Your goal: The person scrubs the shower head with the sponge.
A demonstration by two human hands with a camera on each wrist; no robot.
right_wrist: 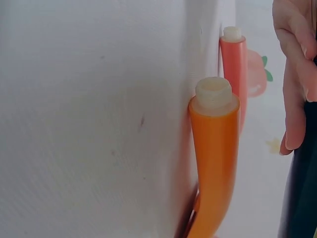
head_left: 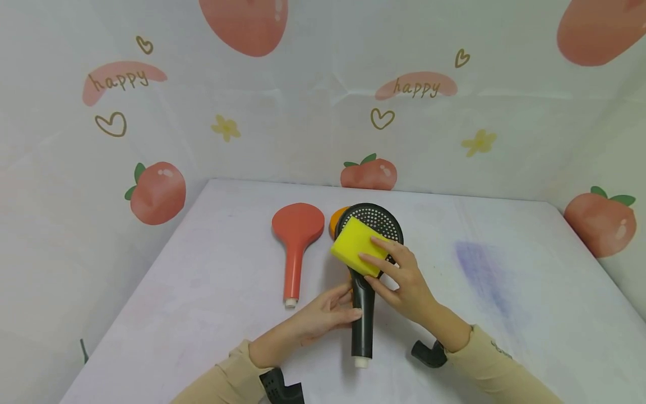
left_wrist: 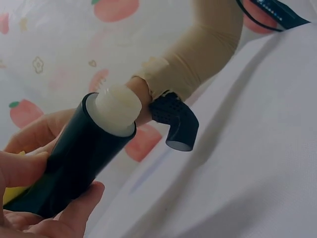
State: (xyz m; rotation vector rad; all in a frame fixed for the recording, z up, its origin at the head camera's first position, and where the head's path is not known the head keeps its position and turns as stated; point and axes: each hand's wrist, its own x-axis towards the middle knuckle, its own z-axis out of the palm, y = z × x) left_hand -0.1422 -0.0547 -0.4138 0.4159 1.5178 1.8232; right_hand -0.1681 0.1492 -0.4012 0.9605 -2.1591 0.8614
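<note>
A black shower head (head_left: 362,314) is held up above the table, its perforated face toward the head camera and its white threaded end pointing down. My left hand (head_left: 328,314) grips its handle; in the left wrist view, thumb and fingers wrap the dark handle (left_wrist: 74,153). My right hand (head_left: 404,275) pinches a yellow sponge (head_left: 355,247) against the lower part of the perforated face. Behind the black one lies an orange shower head (right_wrist: 215,153), mostly hidden in the head view. To the left, a red shower head (head_left: 298,235) lies face down.
The white table (head_left: 212,252) carries a purple smudge (head_left: 481,275) at the right. A patterned cloth backdrop (head_left: 303,112) rises behind and beside it. Black wrist-worn devices (head_left: 429,353) sit below both wrists.
</note>
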